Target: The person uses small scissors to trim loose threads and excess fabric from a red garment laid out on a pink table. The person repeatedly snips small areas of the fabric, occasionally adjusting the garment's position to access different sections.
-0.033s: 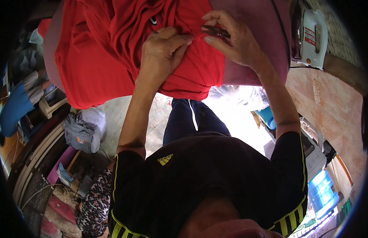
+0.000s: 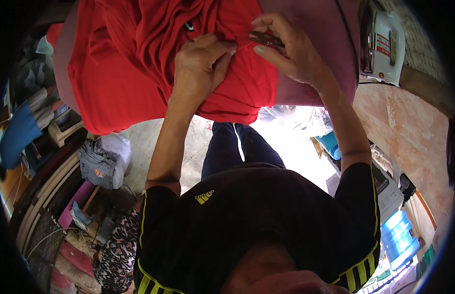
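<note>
Right hand (image 2: 298,56) partly hides dark snips (image 2: 267,39).

rumpled red cloth (image 2: 119,93), dark snips (image 2: 267,39)

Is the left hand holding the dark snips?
No, the right hand holds the dark snips, while the left hand is on the red cloth.

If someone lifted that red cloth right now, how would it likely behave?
The cloth would probably be floppy: it bunches into soft folds beside the left hand. It may sag, since its near edge hangs past the mauve surface. It seems unlikely to roll, as it lies draped.
</note>
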Tool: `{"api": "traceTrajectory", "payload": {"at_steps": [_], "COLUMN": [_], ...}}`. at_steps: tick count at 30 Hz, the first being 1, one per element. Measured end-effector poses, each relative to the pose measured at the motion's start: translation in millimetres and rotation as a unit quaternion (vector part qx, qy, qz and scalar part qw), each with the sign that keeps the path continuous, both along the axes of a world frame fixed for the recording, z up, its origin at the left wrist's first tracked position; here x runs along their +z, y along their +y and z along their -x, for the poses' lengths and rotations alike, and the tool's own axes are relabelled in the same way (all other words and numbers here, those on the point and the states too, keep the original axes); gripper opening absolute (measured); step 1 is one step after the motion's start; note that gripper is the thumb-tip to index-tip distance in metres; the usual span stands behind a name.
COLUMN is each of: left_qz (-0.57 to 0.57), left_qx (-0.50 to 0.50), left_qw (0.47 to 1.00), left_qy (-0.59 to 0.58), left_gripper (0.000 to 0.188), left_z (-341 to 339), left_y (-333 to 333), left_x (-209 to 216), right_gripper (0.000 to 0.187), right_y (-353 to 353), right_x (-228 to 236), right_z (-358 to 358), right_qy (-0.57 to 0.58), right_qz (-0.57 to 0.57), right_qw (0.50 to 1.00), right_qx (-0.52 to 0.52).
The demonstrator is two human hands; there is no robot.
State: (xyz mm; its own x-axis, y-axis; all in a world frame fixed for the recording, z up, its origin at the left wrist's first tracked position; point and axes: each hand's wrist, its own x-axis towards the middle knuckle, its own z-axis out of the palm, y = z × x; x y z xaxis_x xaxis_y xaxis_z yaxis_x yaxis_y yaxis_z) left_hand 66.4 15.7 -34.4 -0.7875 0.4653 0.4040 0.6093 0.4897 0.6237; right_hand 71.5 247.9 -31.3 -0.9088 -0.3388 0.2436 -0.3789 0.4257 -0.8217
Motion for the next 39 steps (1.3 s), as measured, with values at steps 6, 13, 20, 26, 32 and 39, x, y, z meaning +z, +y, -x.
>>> {"api": "traceTrajectory", "payload": {"at_steps": [6, 13, 20, 26, 32, 39], "left_qz": [-0.001, -0.04, -0.036, -0.058, -0.052, -0.049], "left_qx": [0.052, 0.042, 0.048, 0.04, 0.033, 0.044], "left_qw": [0.999, 0.997, 0.994, 0.993, 0.996, 0.993], "left_qy": [0.0, -0.05, -0.089, -0.094, -0.072, -0.096], "left_gripper": [0.012, 0.015, 0.022, 0.021, 0.025, 0.026], "left_z": [2, 0, -1, -1, 0, -2], "left_y": [4, -1, -2, 0, -1, -2], "left_x": [-5, -3, 0, 3, 1, 2], "right_gripper": [0.021, 0.019, 0.018, 0.018, 0.018, 0.018], "right_y": [-6, -11, -13, -15, -18, -22], "right_x": [11, 11, 9, 1, -6, -11], "right_z": [-5, -8, -12, -12, -15, -16], "right_qy": [0.04, 0.061, 0.084, 0.113, 0.149, 0.125], "right_qz": [-0.125, -0.188, -0.221, -0.214, -0.2, -0.184], "right_qw": [0.991, 0.98, 0.971, 0.97, 0.968, 0.974], "right_qx": [0.021, 0.012, 0.015, 0.003, -0.009, -0.036]}}
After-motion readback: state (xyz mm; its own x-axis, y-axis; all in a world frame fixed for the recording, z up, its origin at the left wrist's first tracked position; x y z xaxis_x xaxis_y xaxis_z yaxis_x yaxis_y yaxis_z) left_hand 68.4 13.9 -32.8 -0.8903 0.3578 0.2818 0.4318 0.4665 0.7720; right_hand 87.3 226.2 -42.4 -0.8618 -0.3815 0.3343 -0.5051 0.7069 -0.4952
